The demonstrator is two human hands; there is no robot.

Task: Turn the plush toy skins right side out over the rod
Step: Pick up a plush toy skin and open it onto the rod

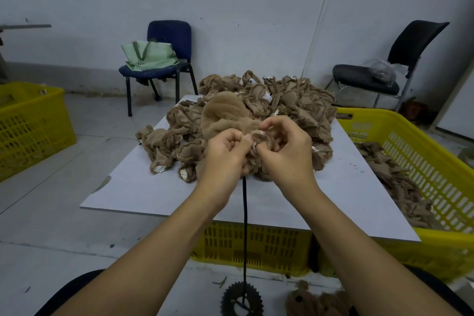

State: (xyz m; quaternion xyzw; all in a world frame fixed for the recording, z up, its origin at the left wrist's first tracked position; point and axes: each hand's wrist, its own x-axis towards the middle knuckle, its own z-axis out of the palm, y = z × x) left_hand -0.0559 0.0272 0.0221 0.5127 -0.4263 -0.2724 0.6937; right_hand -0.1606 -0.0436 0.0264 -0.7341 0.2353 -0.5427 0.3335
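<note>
At the centre of the frame a tan plush skin (pixel 230 115) sits bunched on top of a thin black rod (pixel 244 226), which rises from a toothed gear base (pixel 241 299) at the bottom edge. The left hand (pixel 224 154) pinches the fabric with curled fingers; the right hand (pixel 284 146) grips it from the other side, fingers hooked into the folds (the rod's tip is hidden under them). Behind lies a pile of skins (pixel 282 102) on the grey desk (pixel 138 195). A yellow crate (pixel 423 161) holding more skins stands at right, another crate (pixel 30 123) at left. A blue chair (pixel 169 33) carries a green bag (pixel 150 55).
</note>
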